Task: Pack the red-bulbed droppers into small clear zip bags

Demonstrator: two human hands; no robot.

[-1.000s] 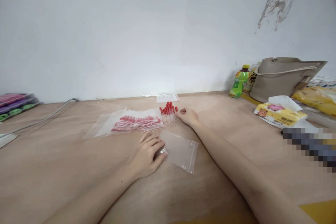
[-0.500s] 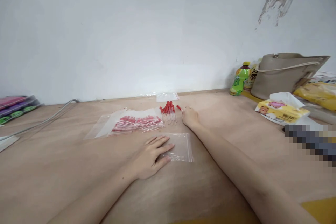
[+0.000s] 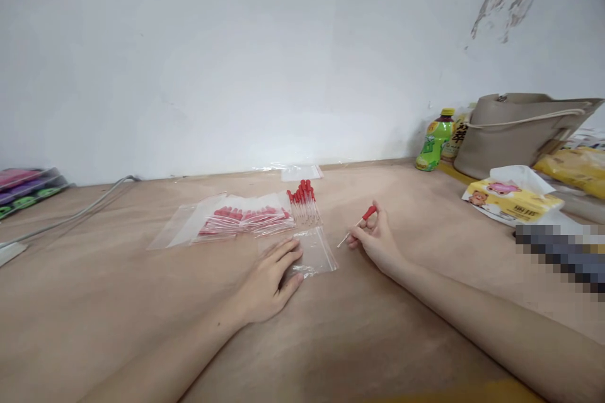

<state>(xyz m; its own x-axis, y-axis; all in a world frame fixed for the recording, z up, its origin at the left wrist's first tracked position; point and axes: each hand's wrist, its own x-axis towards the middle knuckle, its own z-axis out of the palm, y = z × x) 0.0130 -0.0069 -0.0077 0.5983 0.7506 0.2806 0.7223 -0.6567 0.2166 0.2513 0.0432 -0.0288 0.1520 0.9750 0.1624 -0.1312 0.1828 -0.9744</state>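
Right hand point(image 3: 382, 244) pinches one thin red-headed stick point(image 3: 370, 211); left hand point(image 3: 267, 283), open, touches empty clear plastic bag point(image 3: 312, 256); red-filled bags point(image 3: 265, 220) are overlapping, other sticks point(image 3: 304, 194) unbagged.

The slender left forearm point(image 3: 189, 343) and right forearm point(image 3: 477, 305), left hand point(image 3: 269, 283) and right hand point(image 3: 378, 239) are bare; a small dark spot point(image 3: 218, 324) marks the left wrist.

We see soft, moderately bright light on the smooth white wall point(image 3: 212, 63), dimmer at the top right corner. Small glints fleck the flat clear plastic bag point(image 3: 314, 255); a soft shadow edges the bare right forearm point(image 3: 472, 308). Wide-angle stretching marks our edges, the thin red-capped stick point(image 3: 362, 220) lacks crisp detail, and coarse pixelation covers a dark patch point(image 3: 562, 255) at right.
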